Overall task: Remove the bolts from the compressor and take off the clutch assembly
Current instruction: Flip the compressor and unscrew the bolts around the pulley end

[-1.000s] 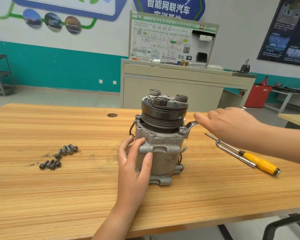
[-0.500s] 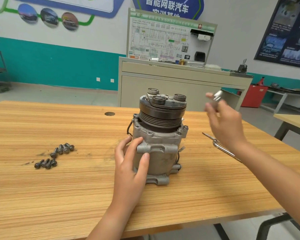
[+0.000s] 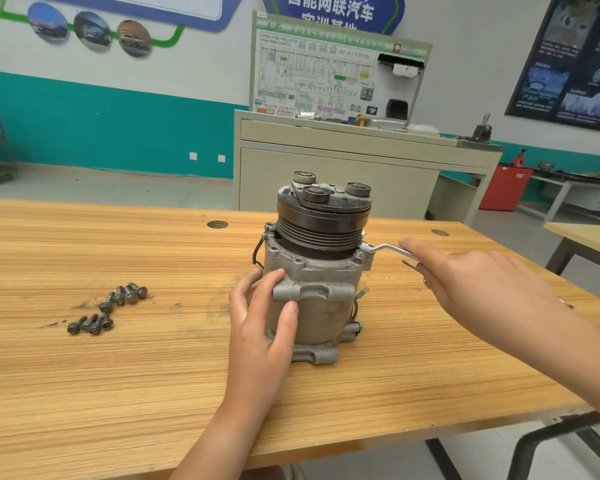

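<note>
A grey metal compressor (image 3: 321, 292) stands upright in the middle of the wooden table (image 3: 118, 375). Its dark grooved clutch assembly (image 3: 323, 213) sits on top. My left hand (image 3: 262, 317) grips the compressor body from the left front. My right hand (image 3: 478, 289) holds a silver offset wrench (image 3: 383, 248) whose head sits on a bolt at the compressor's upper right flange. Several removed bolts (image 3: 110, 306) lie loose on the table to the left.
A beige training cabinet (image 3: 361, 161) with a wiring-diagram board stands behind the table. A second table edge (image 3: 582, 237) is at the right, a red bin (image 3: 504, 188) beyond it. Most of the tools on the table near my right forearm are hidden.
My right hand lifted the wrench up off the flange half a second ago, and now it has come back down with the wrench head on the upper right bolt. My left hand stayed put.
</note>
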A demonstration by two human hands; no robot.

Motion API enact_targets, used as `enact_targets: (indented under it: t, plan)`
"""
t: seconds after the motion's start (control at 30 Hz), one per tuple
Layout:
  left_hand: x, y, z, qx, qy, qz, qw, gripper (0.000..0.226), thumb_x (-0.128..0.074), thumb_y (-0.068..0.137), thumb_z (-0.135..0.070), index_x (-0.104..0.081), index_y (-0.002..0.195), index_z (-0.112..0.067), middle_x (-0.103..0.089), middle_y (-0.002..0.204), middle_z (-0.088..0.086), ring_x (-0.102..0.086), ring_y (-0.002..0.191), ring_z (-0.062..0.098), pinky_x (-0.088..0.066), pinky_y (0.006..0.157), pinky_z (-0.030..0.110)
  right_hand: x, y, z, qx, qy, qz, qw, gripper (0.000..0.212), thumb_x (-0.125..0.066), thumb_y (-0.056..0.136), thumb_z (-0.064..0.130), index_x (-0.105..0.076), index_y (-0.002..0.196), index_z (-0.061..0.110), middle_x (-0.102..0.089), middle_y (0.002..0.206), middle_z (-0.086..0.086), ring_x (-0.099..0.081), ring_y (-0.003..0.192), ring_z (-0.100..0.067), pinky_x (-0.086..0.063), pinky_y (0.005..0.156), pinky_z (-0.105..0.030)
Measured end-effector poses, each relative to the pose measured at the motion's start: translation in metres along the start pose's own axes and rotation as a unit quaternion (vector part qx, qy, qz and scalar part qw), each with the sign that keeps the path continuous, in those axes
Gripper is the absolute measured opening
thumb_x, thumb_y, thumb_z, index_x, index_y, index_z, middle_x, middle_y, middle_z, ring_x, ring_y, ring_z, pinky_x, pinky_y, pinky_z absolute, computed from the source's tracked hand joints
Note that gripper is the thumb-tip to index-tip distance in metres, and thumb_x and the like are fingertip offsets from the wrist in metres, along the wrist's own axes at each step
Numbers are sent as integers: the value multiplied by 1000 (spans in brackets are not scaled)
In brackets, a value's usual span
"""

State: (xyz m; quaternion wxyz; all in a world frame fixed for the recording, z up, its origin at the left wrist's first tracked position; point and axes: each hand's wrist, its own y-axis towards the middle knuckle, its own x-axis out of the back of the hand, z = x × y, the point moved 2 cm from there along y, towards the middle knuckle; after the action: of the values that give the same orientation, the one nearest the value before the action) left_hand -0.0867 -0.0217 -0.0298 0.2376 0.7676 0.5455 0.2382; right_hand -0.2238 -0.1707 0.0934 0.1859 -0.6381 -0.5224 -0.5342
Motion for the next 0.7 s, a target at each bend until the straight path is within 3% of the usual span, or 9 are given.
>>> enact_targets:
  t: [0.17,0.3,0.4,0.53,0.63,0.7]
  plan:
    - [-1,0,-1,3,-4,-1,1000,31,-52,91,-26,-45,111,-49,-34,133,-10,-24,115,-27,-18,88,-8,22,-10,22,16,-129,42,991,67,-37,90,3,3,142,18,-31,62,3,-28,47,-13,-22,39,-24]
    - [-1,0,-1,4,-10,1,1000,31,-51,89,-27,-46,112,-47,-35,134,-5,-25,115,-27,-18,89,-7,24,-12,32,12,-132,94,987,76,-38,87,-4,10,145,11,-27,64,-2,-27,47,-17,-22,39,-27]
    - [-1,0,-1,4,-13,2,1000,32,-49,87,-28,-46,112,-46,-35,134,-4,-25,115,-28,-18,88,-7,24,-8,32,25,-162,89,982,75,-37,87,-2,9,145,10,-30,63,-1,-28,46,-17,-21,37,-27]
    - [-1,1,0,7,-13,5,1000,33,-47,84,-30,-45,112,-47,-35,133,-6,-25,116,-26,-18,88,-7,20,3,15,58,-161,39,984,58,-30,96,15,3,144,20,-39,63,6,-33,49,-13,-26,39,-25]
    - [-1,1,0,7,-15,5,1000,33,-47,84,-30,-46,113,-47,-35,134,-6,-26,116,-26,-18,88,-7,15,8,3,98,-167,21,981,61,-36,94,10,4,139,23,-39,67,8,-34,49,-9,-24,40,-22]
    - [-1,1,1,6,-14,5,1000,33,-47,84,-30,-46,112,-48,-35,134,-6,-26,116,-26,-19,88,-8,9,17,-3,95,-179,10,979,53,-40,91,6,-10,131,24,-37,66,9,-32,48,-9,-21,40,-22]
